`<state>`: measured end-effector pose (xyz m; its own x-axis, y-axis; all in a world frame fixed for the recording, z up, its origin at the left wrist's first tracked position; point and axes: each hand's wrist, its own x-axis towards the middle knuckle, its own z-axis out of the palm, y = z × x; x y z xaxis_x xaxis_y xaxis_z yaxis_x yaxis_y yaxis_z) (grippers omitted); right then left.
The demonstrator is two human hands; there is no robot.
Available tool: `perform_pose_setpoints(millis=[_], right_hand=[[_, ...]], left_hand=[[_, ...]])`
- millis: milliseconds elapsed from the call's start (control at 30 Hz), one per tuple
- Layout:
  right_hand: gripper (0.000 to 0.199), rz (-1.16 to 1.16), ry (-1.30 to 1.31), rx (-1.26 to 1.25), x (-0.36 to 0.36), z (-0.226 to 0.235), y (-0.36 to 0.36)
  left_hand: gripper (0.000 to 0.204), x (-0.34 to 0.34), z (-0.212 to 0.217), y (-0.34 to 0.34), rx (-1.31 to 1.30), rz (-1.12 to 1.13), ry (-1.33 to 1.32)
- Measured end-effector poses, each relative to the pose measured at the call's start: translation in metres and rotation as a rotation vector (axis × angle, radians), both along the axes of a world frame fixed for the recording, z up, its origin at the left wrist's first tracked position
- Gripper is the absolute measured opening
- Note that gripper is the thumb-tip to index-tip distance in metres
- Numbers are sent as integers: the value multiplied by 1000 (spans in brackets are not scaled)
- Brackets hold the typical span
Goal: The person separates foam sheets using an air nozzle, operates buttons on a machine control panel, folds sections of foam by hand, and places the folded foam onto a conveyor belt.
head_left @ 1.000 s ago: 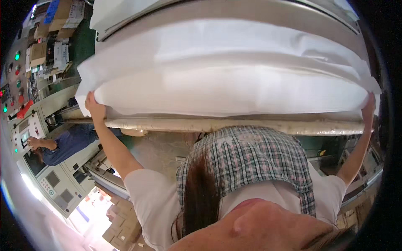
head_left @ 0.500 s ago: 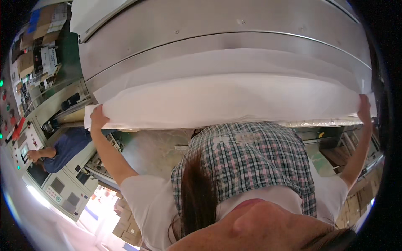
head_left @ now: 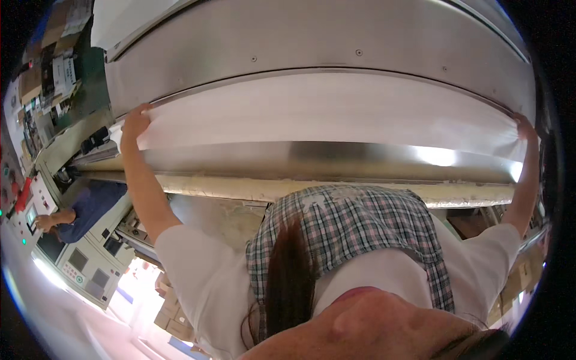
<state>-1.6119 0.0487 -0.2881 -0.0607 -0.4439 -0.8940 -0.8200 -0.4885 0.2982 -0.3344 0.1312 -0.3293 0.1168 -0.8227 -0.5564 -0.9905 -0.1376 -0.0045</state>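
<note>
A long white sheet (head_left: 330, 111), smooth and thin, is stretched sideways in front of me across a metal machine bed. Its far edge lies along the seam under the steel panel. My left hand (head_left: 137, 122) is closed on the sheet's left end, with the fingertips close to that seam. At the opposite end, my right hand (head_left: 525, 127) grips the sheet, and creases fan out from the fingers. Whether the sheet is cloth or another material, I cannot tell.
Beyond the sheet rises a steel panel (head_left: 312, 36) with screws. Nearer me run a shiny metal strip (head_left: 360, 159) and a pale padded bar (head_left: 234, 187). At left, another person's hand (head_left: 45, 223) is at a control panel (head_left: 42, 195). Cardboard boxes (head_left: 174, 318) stand at lower left.
Both hands have moved away from my body, carrying the sheet toward the steel panel. The metal strip and more of the padded bar now show in front of it.
</note>
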Motion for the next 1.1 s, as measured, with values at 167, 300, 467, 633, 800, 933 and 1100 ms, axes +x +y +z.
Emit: perform_pose_setpoints(millis=[167,300,467,633,800,933,1100], right_hand=[[42,-428,-1014,-824,277,-23,-8],[47,-344,-1240,-688,494,42,46],[42,-177,-1455,-533,642,43,79],[27,14,-1326,-531,693,49,108],[29,157,-1409,-655,740,47,122],[25,182,-1490,-656,784,45,123],[18,115,-1465,-783,819,27,138]], left_hand=[[19,-148,111,60,-819,126,75],[11,-259,82,100,-862,-16,416],[23,-228,35,115,-960,-114,292],[33,-116,28,108,-884,-66,-167],[38,46,20,106,-939,-189,-357],[40,132,36,115,-646,267,-627],[26,94,83,42,-893,361,-531]])
